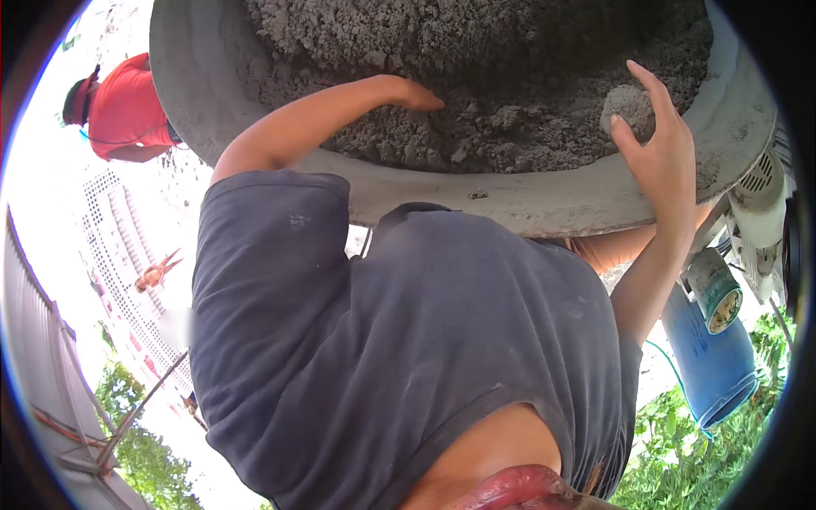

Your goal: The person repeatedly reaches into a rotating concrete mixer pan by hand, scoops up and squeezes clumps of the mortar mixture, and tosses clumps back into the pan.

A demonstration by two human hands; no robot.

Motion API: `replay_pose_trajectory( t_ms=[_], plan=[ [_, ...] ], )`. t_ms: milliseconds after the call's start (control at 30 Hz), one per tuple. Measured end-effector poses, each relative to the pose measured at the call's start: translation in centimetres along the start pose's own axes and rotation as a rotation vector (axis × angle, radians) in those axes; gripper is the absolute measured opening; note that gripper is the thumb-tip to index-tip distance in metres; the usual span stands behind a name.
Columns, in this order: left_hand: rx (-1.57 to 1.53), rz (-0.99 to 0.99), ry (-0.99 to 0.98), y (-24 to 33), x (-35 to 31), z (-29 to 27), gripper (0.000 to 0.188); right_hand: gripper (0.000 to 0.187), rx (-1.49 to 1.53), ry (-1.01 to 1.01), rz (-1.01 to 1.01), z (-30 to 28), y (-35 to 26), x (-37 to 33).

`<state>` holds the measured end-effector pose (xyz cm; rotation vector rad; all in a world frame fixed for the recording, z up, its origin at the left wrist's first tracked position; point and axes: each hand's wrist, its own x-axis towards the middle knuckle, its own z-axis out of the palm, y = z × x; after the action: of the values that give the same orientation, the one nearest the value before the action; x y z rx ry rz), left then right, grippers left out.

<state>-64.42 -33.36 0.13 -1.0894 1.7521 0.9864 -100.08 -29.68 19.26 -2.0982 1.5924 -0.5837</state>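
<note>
A big round grey tub (476, 200) stands against my front, holding crumbly grey mix (374, 38) that looks like wet cement. My left hand (415, 95) reaches over the rim to the middle of the mix, its wrist bent and pointing right. Its fingers look turned down toward the mix and are mostly hidden. On the right side, my right hand (663, 136) curves around a rounded lump of grey mix (627, 109). Thumb and index finger show at the lump's edge; the other fingers are out of sight.
A person in a red shirt (127, 106) is beyond the tub at far left. On the right are a blue barrel (710, 357), a small green-and-grey bucket (716, 289) and a vented grey casing (756, 183) by the rim. A metal wall (51, 357) rises at lower left.
</note>
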Motion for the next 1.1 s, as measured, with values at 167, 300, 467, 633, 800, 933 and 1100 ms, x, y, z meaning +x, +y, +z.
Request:
replay_pose_trajectory(
  t_ms=[167, 300, 467, 633, 800, 933, 1100],
  plan=[
    [-0.394, -0.103, -0.239, 2.4, -0.5, -0.8, 0.069, 0.052, -0.018, 0.031, 0.050, -0.6, 0.1, -0.2],
    [-1.045, 0.077, -0.983, -4.3, 4.0, -2.3, 0.075, 0.051, 0.022, -0.001, -0.026, -0.9, -0.6, 0.3],
    [-0.559, -0.020, 0.016, 3.6, -0.3, 1.8, 0.066, 0.051, 0.001, 0.059, -0.047, -0.9, 0.1, -0.4],
    [-0.706, 0.127, 0.103, 6.9, -5.1, -1.2, 0.053, 0.050, 0.082, 0.185, -0.101, -0.5, 0.0, 0.3],
    [-0.782, 0.470, 0.238, 12.2, -11.0, -3.3, 0.043, 0.045, 0.219, -0.084, -0.127, -1.6, 1.1, -0.5],
    [-0.615, 0.494, 0.018, 13.9, -13.2, -2.8, 0.043, 0.040, 0.079, -0.473, -0.182, -2.3, 0.6, -1.2],
    [-1.059, 0.666, 0.530, 12.4, -17.1, -5.8, 0.039, 0.039, 0.445, -0.054, -0.086, -1.7, -0.9, -0.3]
  ],
)
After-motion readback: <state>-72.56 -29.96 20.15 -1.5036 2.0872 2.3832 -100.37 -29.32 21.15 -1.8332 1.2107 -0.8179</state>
